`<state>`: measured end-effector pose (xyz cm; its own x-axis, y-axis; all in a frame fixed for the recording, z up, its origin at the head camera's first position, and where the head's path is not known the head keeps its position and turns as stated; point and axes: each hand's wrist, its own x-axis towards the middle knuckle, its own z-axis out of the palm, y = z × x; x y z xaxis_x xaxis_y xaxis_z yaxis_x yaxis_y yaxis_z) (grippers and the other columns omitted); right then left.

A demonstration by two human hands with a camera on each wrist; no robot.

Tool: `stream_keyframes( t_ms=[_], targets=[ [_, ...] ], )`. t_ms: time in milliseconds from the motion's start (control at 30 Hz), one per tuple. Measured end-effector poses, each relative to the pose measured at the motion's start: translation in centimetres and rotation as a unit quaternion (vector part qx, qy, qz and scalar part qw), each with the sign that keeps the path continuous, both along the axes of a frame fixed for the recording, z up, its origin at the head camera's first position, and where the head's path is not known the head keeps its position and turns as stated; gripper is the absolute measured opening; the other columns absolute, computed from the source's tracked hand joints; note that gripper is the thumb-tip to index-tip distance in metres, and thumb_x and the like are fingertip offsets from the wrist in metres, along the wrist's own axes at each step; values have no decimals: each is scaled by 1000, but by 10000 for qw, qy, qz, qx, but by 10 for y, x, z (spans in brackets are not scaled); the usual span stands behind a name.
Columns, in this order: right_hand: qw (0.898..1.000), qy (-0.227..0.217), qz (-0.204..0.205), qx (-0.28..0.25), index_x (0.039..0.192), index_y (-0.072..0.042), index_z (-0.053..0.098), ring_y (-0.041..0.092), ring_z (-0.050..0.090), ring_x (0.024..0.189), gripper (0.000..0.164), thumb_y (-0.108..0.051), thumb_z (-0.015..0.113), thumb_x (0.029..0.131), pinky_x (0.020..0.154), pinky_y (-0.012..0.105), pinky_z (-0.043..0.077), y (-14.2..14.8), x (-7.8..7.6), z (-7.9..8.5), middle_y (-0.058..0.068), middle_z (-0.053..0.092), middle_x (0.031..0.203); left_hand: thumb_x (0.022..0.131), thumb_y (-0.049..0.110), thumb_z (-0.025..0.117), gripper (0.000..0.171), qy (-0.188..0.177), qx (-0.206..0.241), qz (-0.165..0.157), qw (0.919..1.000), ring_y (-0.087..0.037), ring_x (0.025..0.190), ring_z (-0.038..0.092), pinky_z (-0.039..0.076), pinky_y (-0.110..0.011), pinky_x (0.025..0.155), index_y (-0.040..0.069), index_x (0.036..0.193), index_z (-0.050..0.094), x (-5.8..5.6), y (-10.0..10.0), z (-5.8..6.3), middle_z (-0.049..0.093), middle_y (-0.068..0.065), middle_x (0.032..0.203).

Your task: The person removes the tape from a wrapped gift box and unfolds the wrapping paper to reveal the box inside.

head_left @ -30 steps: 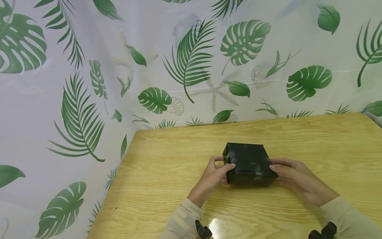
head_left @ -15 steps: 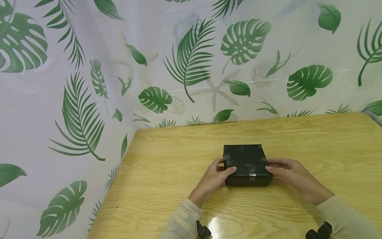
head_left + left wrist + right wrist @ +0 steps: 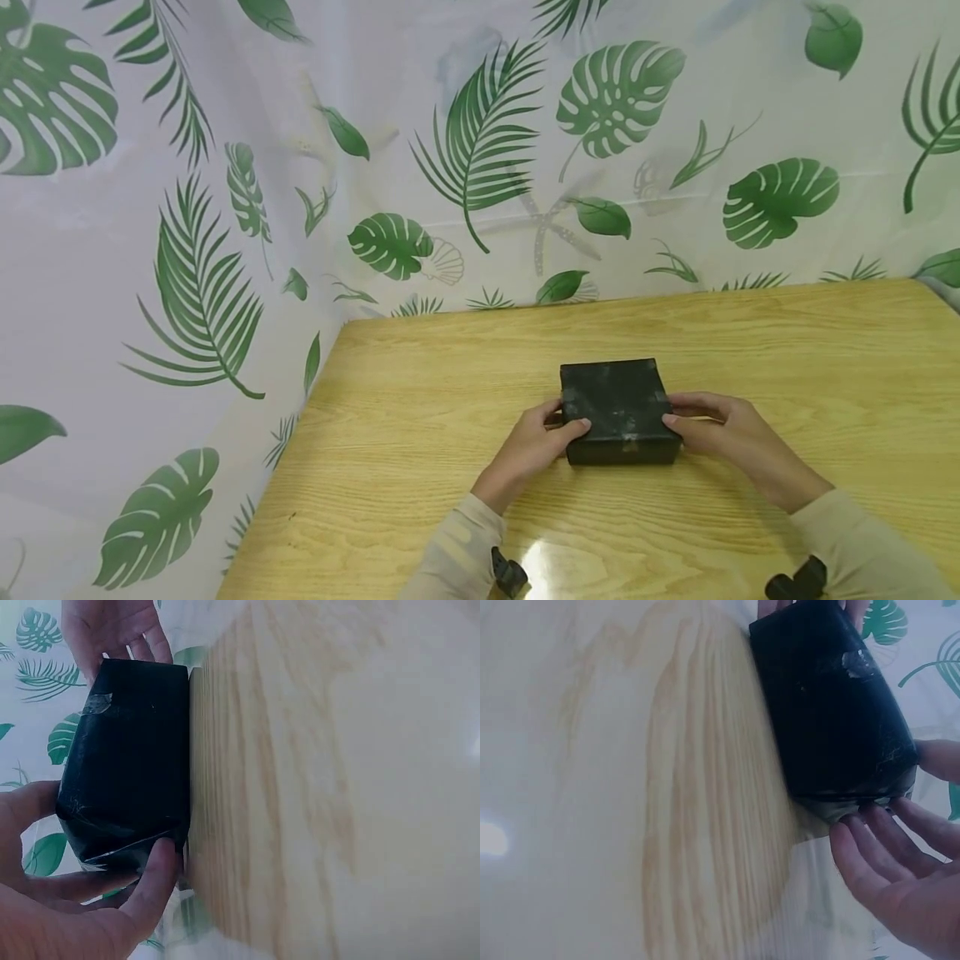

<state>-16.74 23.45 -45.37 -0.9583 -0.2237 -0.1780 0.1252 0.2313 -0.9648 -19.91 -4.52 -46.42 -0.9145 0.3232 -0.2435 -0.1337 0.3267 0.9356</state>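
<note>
A black wrapped box (image 3: 617,396) with shiny bits of clear tape is held between both hands over the wooden table. My left hand (image 3: 531,447) grips its left end, thumb on the top near the front edge and fingers at the side. The right hand (image 3: 738,443) holds the opposite end in the same way, its thumb at the top right edge. Folded wrapping shows on the end of the box (image 3: 127,765) in the left wrist view, where fingers touch it. In the right wrist view, several fingertips press the other folded end of the box (image 3: 832,705).
The wood-grain table (image 3: 420,400) reaches back to a white curtain (image 3: 510,167) printed with green leaves, which also hangs along the left side. Black wrist cameras are strapped over the beige sleeves (image 3: 461,546).
The box has turned slightly and levelled, and its right end has shifted a little left. My right hand has moved left with it, while the left hand stays nearly in place.
</note>
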Motion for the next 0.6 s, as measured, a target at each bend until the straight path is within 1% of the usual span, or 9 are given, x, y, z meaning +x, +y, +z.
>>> stream_keyframes(
  t_ms=[33,100,133,233,300,400,467,533,600],
  targets=[
    [10000,32,-15,38,152,6,37,1,63,105,69,-33,64,102,92,37,56,0,0,0,28,42,149,96,44,68,72,0,-9,4,10000,-26,132,53,51,-45,99,11,155,42,-1,-1,0,51,-9,147],
    [9999,65,-24,99,152,6,38,2,63,106,69,-34,64,102,91,37,56,-1,0,0,28,43,149,95,44,70,73,-35,-2,-18,10000,-32,121,61,53,-46,96,12,155,42,-2,-3,1,52,-10,146],
    [9999,66,-23,126,152,5,38,2,63,106,69,-35,64,102,91,37,57,-1,0,0,27,43,149,95,46,71,75,7,-115,-49,9999,-31,121,61,53,-46,96,13,155,42,-3,-4,1,52,-10,147],
    [9998,81,10,206,152,4,38,7,63,108,69,-35,64,102,90,38,57,1,0,0,27,44,148,94,53,68,79,414,-756,-149,9962,-31,119,62,53,-47,96,14,157,40,-5,-9,7,52,-10,148],
    [9992,140,-19,371,152,3,40,11,65,108,69,-37,64,101,88,38,58,3,0,0,26,47,146,95,56,64,78,852,-1243,-214,9883,-29,124,60,53,-47,96,16,157,40,-7,-12,12,51,-10,149],
    [9947,520,-152,873,147,4,47,19,67,105,65,-39,64,101,82,36,59,6,-2,1,24,56,139,99,54,60,70,1688,-1849,-288,9677,-28,131,56,50,-49,100,15,154,44,-9,-15,23,52,-9,149],
    [9856,965,-305,1354,142,4,54,22,69,101,59,-38,64,101,78,33,59,7,-3,3,22,63,131,101,48,59,61,2253,-2113,-398,9503,-27,133,53,48,-48,103,14,151,49,-10,-14,29,53,-8,148],
    [9718,1448,-436,1811,136,4,60,24,69,97,51,-34,63,102,74,32,58,7,-3,6,20,68,123,103,41,59,52,2820,-2392,-570,9274,-26,135,52,46,-46,106,13,147,55,-9,-10,34,54,-8,148],
    [9558,1873,-558,2194,129,4,65,26,69,94,43,-30,63,103,73,34,58,5,-4,9,18,71,115,104,36,60,45,3338,-2645,-810,9011,-24,135,52,46,-42,107,14,143,59,-8,-5,37,54,-7,148]
  ],
)
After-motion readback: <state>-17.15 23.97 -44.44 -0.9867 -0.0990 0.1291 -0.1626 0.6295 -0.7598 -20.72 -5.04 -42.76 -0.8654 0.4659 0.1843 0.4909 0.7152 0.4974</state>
